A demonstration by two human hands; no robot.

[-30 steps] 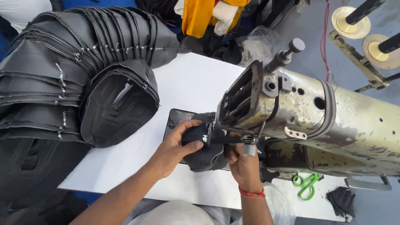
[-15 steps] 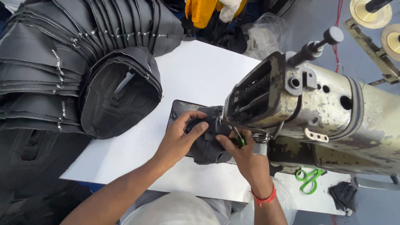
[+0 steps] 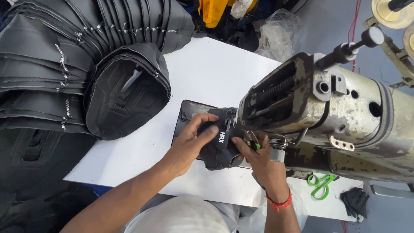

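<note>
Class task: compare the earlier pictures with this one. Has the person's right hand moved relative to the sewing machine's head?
Cannot tell for certain: the camera itself shifts. The right hand stays under the sewing machine head, on the black fabric piece, with no clear shift against it.

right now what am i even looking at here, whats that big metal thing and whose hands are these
The picture comes from a camera worn on a person's head, looking down at their own two hands. The big worn metal thing on the right is an industrial sewing machine, seen from above. It stands by a white table.

The left hand presses down on a black fabric piece with a small label strip, lying right at the machine's head. The right hand, with a red band on its wrist, grips the same piece from the other side, close under the machine. The needle itself is hidden.

On the left, a large stack of black stitched pieces curves over the table's edge. Green-handled scissors lie near the machine's base, next to a small dark cloth bundle.
</note>
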